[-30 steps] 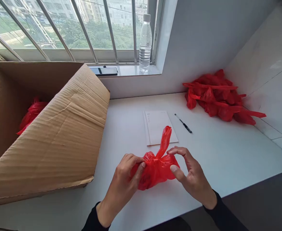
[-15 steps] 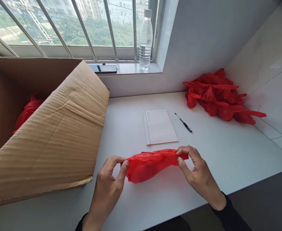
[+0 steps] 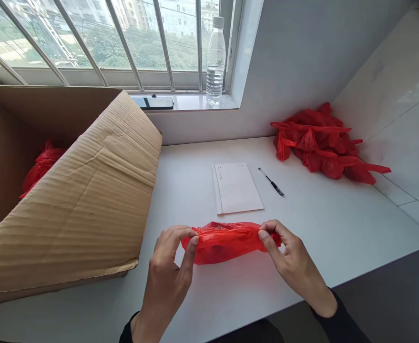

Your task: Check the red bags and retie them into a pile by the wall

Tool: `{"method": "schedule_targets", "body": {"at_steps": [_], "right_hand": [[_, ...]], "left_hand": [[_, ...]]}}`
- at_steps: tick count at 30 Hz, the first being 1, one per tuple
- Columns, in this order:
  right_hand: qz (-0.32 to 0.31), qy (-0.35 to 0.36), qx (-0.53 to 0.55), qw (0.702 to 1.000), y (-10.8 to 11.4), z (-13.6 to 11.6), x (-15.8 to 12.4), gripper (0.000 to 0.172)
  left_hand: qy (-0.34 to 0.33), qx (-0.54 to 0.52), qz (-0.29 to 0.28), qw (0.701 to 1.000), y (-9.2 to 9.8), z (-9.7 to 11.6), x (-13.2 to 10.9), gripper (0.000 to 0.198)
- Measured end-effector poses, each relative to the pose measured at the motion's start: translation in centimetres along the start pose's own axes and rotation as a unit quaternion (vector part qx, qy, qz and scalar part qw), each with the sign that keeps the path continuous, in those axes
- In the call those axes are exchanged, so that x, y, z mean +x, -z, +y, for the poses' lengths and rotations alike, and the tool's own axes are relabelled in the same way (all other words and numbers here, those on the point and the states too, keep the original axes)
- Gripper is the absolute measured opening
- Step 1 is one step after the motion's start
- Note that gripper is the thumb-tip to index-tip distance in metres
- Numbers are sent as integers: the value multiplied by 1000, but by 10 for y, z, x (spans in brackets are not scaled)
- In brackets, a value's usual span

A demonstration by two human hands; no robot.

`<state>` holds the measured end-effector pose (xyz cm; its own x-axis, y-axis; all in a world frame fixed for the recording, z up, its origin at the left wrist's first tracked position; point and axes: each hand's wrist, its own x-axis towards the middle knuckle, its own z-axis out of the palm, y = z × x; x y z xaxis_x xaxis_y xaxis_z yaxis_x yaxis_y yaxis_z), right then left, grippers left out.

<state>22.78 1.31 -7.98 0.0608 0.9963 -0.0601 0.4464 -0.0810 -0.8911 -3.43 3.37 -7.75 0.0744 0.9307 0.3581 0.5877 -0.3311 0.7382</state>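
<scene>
A red plastic bag (image 3: 227, 241) is stretched sideways just above the white table (image 3: 338, 224), near its front edge. My left hand (image 3: 171, 264) pinches the bag's left end between thumb and fingers. My right hand (image 3: 290, 259) pinches the right end the same way. The bag sags a little between the two hands.
A large open cardboard box (image 3: 87, 190) lies on its side at the left with a red bag (image 3: 39, 166) inside. A pile of red bags (image 3: 320, 145) sits at the back right. A white notepad (image 3: 236, 187) and pen (image 3: 271, 182) lie mid-table. A water bottle (image 3: 215, 62) and phone (image 3: 154, 102) rest on the windowsill.
A second ago the bag was bunched between my hands with one end sticking up. Both hands pulled apart and drew it out flat and long; it has since shifted slightly.
</scene>
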Motion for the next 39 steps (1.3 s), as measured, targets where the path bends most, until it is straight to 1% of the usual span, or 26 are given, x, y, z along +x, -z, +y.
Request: {"method": "schedule_targets", "body": {"at_steps": [1,3,4,5,7,9,10,12,14,16,18,20,21,23,24,25,26,27,28,30,31,32,33,36,37,39], "right_hand": [[21,-23,27,999,2,4,-1,29],[78,-35,78,993,3,11,-3,28],[102,-32,101,989,3,13,-3,27],[116,-25,119,986,2,14,-3,27],[106,-8,133,985,1,12,-3,39],[65,-1,105,992,0,4,-3,48],[44,-3,83,996,0,-1,-4,46],[20,-10,54,998,1,-9,-5,35],[33,-11,73,997,4,-12,-6,30],[77,-14,121,990,7,-7,-5,29],[124,-19,166,978,9,-1,-3,28],[168,-12,182,969,9,2,-2,27],[199,5,177,964,7,0,-4,27],[298,70,142,941,3,-10,-10,29],[360,124,116,918,1,-16,-14,31],[398,189,85,893,-1,-24,-19,33],[401,253,53,879,-3,-31,-24,33],[361,306,17,881,-4,-38,-27,33],[291,343,-22,893,-4,-43,-29,33],[125,362,-100,918,-5,-49,-29,35],[69,356,-132,923,-5,-50,-27,36],[43,353,-155,922,-5,-49,-24,37],[30,353,-171,919,-5,-48,-21,36],[25,347,-201,916,-5,-42,-15,30],[25,340,-213,916,-5,-40,-15,29],[21,324,-238,915,-5,-37,-15,24]], "left_hand": [[58,-14,15,998,0,-1,-1,8],[163,-62,36,984,-1,-2,-2,19],[191,-93,42,976,-2,-1,-3,22],[197,-120,45,972,-4,0,-3,24],[150,-137,30,979,-7,7,-4,27],[73,-95,5,993,-11,14,-4,38],[36,-71,-4,997,-12,17,-4,40],[-15,-44,3,999,-13,19,-4,29],[-12,-52,27,998,-11,17,-3,14],[43,-81,49,995,-7,12,-2,8],[104,-108,72,986,-4,9,-3,8],[136,-111,96,980,-2,7,-6,11],[146,-109,103,978,-2,7,-8,13],[166,-115,93,975,-3,9,-12,15],[172,-125,78,974,-3,11,-13,16],[171,-136,62,974,-3,13,-14,15],[161,-143,47,975,-3,16,-15,14],[141,-141,37,979,-3,20,-15,11],[112,-132,33,984,-2,24,-14,9],[57,-98,36,993,0,32,-12,12],[38,-78,37,996,1,35,-10,12],[24,-63,29,997,3,39,-10,10],[17,-59,6,998,4,42,-10,8],[13,-112,-94,989,7,47,-14,18],[11,-133,-109,985,8,48,-16,19],[14,-148,-95,984,7,49,-20,21]]}}
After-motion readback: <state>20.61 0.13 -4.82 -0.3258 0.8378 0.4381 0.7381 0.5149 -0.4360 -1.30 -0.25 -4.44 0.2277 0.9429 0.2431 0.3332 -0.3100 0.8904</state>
